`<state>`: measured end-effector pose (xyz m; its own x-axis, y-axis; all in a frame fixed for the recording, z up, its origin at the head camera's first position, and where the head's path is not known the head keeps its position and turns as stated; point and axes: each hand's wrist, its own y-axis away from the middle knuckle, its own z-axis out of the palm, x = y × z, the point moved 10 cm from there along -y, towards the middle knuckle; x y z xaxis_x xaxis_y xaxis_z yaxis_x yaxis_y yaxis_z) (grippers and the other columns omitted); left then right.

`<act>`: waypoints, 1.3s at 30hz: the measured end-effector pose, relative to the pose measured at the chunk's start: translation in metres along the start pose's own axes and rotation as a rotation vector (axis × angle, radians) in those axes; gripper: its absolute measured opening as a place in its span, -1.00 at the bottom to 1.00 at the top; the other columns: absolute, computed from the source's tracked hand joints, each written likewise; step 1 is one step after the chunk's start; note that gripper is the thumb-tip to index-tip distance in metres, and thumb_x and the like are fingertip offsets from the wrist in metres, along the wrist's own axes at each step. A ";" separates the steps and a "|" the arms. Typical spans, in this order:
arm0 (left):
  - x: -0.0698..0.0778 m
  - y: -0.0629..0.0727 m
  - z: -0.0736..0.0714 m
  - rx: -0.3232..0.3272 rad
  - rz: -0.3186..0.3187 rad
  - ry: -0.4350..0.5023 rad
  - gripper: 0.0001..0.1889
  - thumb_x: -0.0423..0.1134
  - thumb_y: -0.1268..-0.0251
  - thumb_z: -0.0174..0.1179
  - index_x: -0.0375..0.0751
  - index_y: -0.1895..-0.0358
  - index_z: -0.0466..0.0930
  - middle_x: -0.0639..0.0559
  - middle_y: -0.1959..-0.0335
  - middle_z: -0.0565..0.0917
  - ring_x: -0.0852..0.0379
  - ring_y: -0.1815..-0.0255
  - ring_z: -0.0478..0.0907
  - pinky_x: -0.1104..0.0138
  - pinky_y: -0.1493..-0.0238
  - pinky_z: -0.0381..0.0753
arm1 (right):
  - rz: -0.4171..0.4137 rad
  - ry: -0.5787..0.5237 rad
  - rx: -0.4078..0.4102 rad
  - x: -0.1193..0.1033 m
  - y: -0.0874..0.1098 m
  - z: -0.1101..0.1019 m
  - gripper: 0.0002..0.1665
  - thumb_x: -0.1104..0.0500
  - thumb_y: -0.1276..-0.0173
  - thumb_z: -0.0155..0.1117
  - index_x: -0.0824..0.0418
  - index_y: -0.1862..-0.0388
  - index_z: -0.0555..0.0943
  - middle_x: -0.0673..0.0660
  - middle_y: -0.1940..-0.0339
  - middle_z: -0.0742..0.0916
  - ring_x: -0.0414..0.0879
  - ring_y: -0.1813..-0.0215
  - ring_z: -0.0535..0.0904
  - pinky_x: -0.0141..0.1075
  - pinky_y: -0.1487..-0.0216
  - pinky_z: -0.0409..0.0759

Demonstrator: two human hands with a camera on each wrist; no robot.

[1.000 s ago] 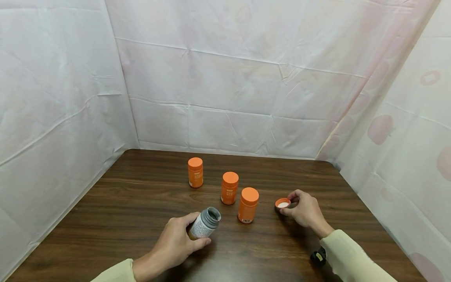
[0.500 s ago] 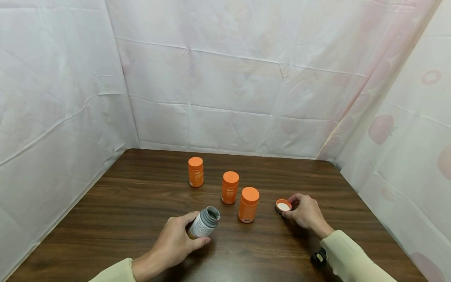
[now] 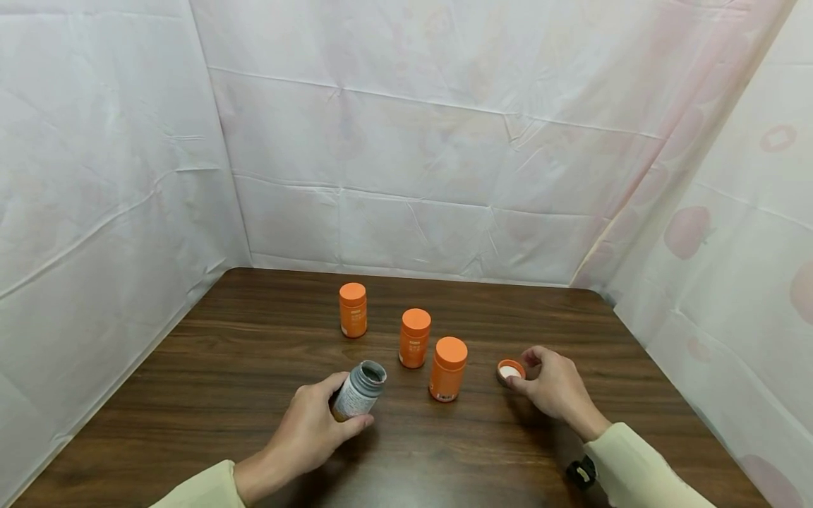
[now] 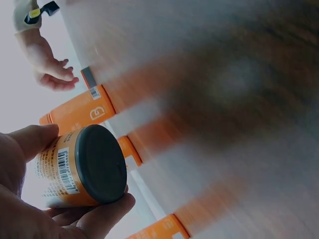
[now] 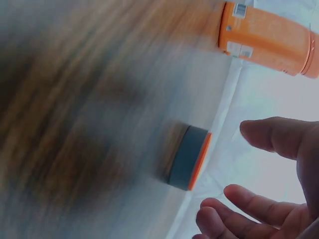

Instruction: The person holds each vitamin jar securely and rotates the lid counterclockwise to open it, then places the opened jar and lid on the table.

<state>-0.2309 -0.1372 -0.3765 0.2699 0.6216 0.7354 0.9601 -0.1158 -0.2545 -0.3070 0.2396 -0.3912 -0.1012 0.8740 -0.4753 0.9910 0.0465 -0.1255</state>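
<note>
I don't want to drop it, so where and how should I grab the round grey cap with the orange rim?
Probably pinch the round grey cap by opposite sides of its short wall, from above and the right. It lies flat on the dark brown wooden table, white-lined opening up, leaving that wall exposed; an upright orange cylindrical bottle stands to its left.

Head view forward and down, wrist close-ups
</note>
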 end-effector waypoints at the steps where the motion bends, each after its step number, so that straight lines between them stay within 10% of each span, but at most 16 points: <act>1: -0.001 -0.001 -0.001 0.011 -0.005 -0.003 -0.50 -0.15 0.05 0.66 0.04 -0.01 0.67 0.26 0.26 0.73 0.26 0.28 0.64 0.33 0.23 0.62 | -0.006 0.004 0.006 -0.003 0.003 -0.001 -0.45 -0.06 -0.24 0.56 0.26 -0.05 0.65 0.16 0.08 0.74 0.09 0.05 0.64 0.03 0.09 0.59; 39: -0.037 -0.033 -0.043 0.180 -0.011 -0.132 -0.41 -0.11 -0.16 0.54 -0.33 -0.15 0.50 -0.21 0.04 0.72 -0.09 0.08 0.69 -0.01 0.07 0.64 | -0.449 0.072 0.154 -0.079 0.083 0.008 -0.41 -0.31 -0.39 0.33 -0.01 -0.23 0.69 -0.01 -0.24 0.70 0.07 -0.32 0.56 0.19 -0.28 0.41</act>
<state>-0.2689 -0.1896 -0.3685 0.2363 0.7195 0.6530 0.9312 0.0242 -0.3637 -0.2177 0.1703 -0.3715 -0.5050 0.8152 -0.2837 0.8254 0.3599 -0.4348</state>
